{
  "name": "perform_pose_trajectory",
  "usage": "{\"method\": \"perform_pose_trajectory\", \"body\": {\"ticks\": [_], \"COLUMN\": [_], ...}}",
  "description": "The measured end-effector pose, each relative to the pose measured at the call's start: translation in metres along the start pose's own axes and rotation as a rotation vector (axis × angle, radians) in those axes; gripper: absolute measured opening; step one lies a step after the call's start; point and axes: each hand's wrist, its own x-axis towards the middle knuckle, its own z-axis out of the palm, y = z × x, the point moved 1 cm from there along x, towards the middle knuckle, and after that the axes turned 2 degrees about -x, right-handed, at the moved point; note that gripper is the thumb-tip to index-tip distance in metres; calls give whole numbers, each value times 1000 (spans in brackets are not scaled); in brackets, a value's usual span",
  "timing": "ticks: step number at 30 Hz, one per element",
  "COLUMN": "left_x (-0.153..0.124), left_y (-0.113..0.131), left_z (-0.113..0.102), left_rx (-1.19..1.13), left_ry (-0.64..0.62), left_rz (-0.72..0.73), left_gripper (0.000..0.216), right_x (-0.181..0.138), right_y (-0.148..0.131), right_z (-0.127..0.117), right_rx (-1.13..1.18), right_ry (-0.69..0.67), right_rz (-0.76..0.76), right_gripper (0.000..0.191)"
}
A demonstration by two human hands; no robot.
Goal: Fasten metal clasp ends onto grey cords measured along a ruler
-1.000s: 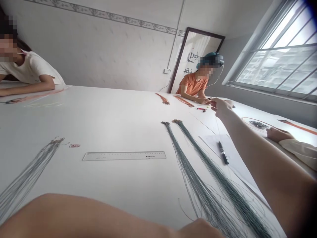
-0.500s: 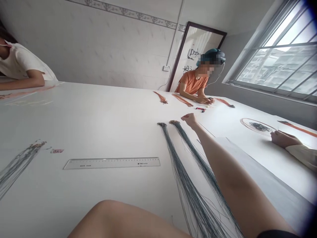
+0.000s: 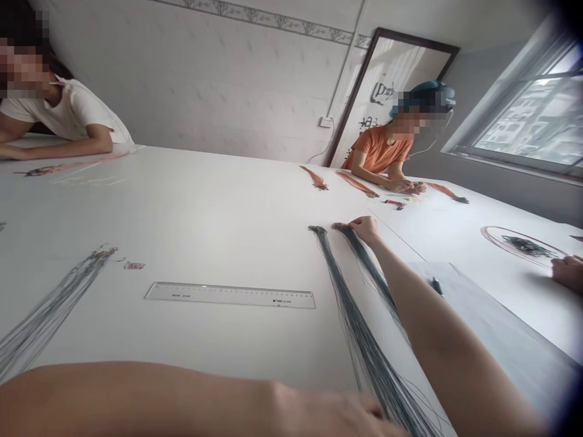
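My right hand (image 3: 364, 229) is closed, its fingertips pinched at the far end of the right-hand bundle of dark strands (image 3: 371, 264). Exactly what lies between the fingers is too small to see. Parallel to that bundle, on its left, runs a second dark strand bundle (image 3: 348, 303), with a tangle of small loops at its far end. At the bottom edge my left hand (image 3: 332, 416) lies over the lower part of the strands, blurred and cut off by the frame, so its fingers cannot be made out. A clear ruler (image 3: 232, 295) rests to the left.
On the left lie more grey strands (image 3: 68, 297) and a small pink-and-white packet (image 3: 134, 266). A pen (image 3: 438, 286) rests on a pale sheet (image 3: 483, 315) at right. Orange bundles (image 3: 357, 183) lie before a co-worker in orange (image 3: 380, 149). Another person (image 3: 86, 115) leans on the table at left.
My right hand has moved onto the end of the right-hand bundle. My left hand has come into view at the bottom, reaching right. The whole view has shifted left.
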Motion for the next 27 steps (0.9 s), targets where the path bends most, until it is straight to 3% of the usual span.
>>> {"method": "perform_pose_trajectory", "body": {"ticks": [1,2,5,9,12,17,18,19,20,22,27], "left_x": [-17,-34,-88,-167,-231,-324,-337,-347,-355,-365,-371], "left_y": [1,0,-9,-22,-27,-32,-34,-35,-37,-40,-45], "left_z": [-10,-18,-41,-66,-80,-92,-93,-93,-94,-93,-86], "left_rx": [-20,-18,-38,-132,-65,120,151,174,187,191,163], "left_ry": [-15,-15,39,220,338,521,545,559,563,549,490], "left_rz": [45,-24,-316,-726,-1027,-1267,-1298,-1320,-1333,-1338,-1323], "left_gripper": [21,19,21,24,23,20,20,20,20,18,14], "right_x": [-2,-4,-12,-29,-56,-149,-171,-192,-212,-242,-265], "right_y": [-1,-2,-9,-29,-57,-121,-134,-147,-159,-178,-205], "right_z": [-2,-5,-16,-26,-21,13,20,27,33,43,56], "right_rx": [0,2,22,76,163,242,239,208,180,125,130], "right_ry": [6,12,36,113,125,-151,-222,-262,-283,-323,-355], "right_rz": [0,1,8,7,-106,-488,-603,-823,-1005,-1227,-1456], "right_gripper": [24,23,21,10,10,9,11,15,18,18,13]}}
